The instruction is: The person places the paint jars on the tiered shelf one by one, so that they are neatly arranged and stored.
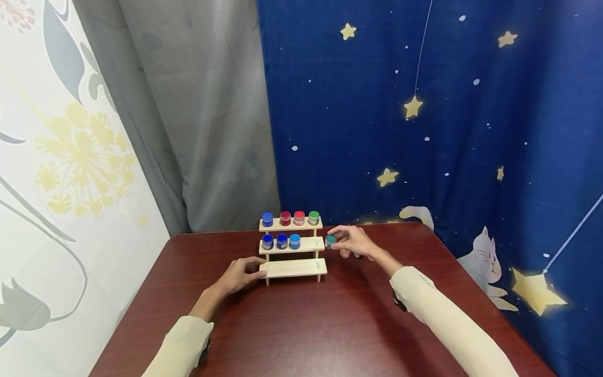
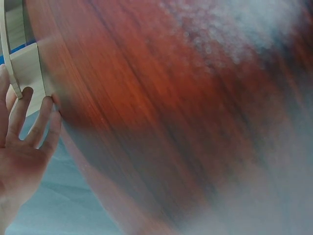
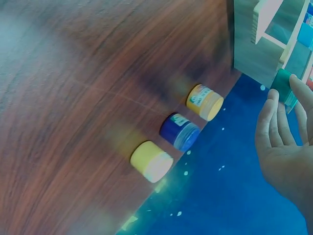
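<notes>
A pale wooden three-step rack (image 1: 293,268) stands on the table, with small paint jars on its upper two steps. My left hand (image 1: 239,275) grips the left end of the lowest step, thumb at the front edge and fingers behind; in the left wrist view the fingers (image 2: 39,129) are spread at the board. A teal-lidded paint jar (image 1: 331,241) is pinched between thumb and fingers of my right hand (image 1: 354,241), at the right end of the middle step. Whether the jar touches the step I cannot tell. No jar is on the lowest step.
The top step holds a blue jar (image 1: 267,219), two reddish jars and a green jar (image 1: 313,218); several blue jars occupy the middle step. In the right wrist view two yellow jars (image 3: 151,161) and a dark blue jar (image 3: 179,132) stand on the table (image 3: 73,122). Curtains hang behind.
</notes>
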`<action>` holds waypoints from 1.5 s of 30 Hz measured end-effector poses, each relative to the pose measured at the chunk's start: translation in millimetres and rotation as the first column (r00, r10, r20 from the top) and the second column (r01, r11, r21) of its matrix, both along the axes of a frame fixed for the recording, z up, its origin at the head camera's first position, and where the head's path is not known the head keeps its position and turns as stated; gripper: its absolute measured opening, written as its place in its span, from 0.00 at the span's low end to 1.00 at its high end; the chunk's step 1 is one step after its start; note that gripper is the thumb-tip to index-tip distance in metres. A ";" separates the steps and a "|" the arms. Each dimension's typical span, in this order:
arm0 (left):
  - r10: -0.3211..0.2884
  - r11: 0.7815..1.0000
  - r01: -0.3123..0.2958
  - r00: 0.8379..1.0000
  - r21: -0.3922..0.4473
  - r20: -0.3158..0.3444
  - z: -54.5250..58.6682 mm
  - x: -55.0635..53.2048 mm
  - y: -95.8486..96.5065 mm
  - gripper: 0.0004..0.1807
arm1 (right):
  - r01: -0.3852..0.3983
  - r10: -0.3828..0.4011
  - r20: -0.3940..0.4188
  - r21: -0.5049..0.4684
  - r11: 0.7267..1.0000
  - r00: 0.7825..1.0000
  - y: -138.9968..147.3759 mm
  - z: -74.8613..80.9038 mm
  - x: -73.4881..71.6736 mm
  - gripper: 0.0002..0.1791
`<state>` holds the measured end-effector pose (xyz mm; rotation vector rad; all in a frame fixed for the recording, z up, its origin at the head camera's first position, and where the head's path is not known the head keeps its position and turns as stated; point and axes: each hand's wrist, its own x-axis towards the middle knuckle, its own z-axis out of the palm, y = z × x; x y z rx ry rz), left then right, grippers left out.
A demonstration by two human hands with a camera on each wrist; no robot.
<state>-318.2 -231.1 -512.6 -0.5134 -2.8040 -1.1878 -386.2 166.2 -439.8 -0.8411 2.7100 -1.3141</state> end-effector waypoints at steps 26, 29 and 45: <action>-0.018 1.000 0.018 1.000 0.008 0.008 1.6 0.1 -0.3 0.20 | -0.062 0.063 -0.019 0.044 0.997 0.998 -48.3 1.7 -11.2 0.23; -0.018 1.000 0.018 1.000 0.004 0.002 1.5 -0.3 0.0 0.20 | -0.060 0.060 -0.013 0.050 0.997 0.998 -49.7 2.3 -10.8 0.23; -0.004 1.000 0.004 1.000 0.009 0.020 1.6 0.1 1.2 0.20 | -0.045 0.045 0.004 0.039 0.998 0.999 -52.0 -1.3 -13.1 0.24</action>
